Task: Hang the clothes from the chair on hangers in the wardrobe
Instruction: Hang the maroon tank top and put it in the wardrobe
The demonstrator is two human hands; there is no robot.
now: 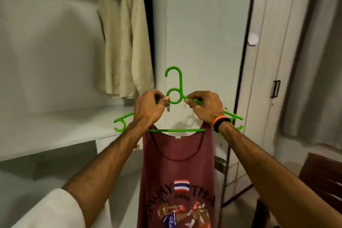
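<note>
1. White wardrobe shelf [55, 131] on your left, beige shirt [124, 39] hanging above it, dark chair [322, 177] far right.
2. Your left hand [148, 107] and right hand [205, 107] each pinch a shoulder of the green hanger [174, 96], maroon tank top [177, 172] draped below, in front of the wardrobe.

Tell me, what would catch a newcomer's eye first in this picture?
The bright green plastic hanger at the centre, gripped near its neck by the left hand and the right hand. A maroon tank top printed with a flag and two boxers hangs from it. Behind, at upper left, a cream shirt hangs inside the open white wardrobe.
</note>
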